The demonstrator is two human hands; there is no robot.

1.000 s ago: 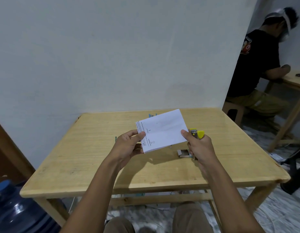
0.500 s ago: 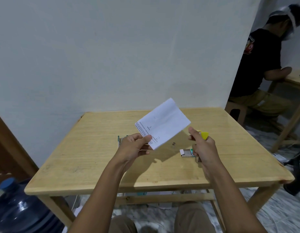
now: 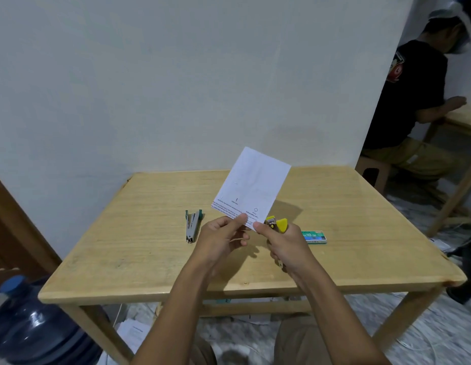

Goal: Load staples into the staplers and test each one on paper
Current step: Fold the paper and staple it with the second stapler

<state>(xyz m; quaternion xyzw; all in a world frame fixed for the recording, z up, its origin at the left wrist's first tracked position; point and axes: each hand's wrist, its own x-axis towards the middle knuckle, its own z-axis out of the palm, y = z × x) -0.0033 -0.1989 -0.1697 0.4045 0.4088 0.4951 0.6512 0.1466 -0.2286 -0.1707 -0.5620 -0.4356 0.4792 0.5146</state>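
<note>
A folded white paper with small print stands upright above the wooden table. My left hand pinches its lower edge. My right hand grips a yellow stapler, and its thumb touches the paper's lower right corner. A green and grey stapler lies on the table to the left of my hands. A green staple box lies to the right of my right hand.
A white wall stands just behind the table. A blue water jug sits on the floor at lower left. Another person sits at a second table at the right. Loose papers lie on the floor under the table.
The paper has turned from lying slanted to standing upright. My right hand with the yellow stapler has come back to the paper's lower corner. The green stapler is now uncovered.
</note>
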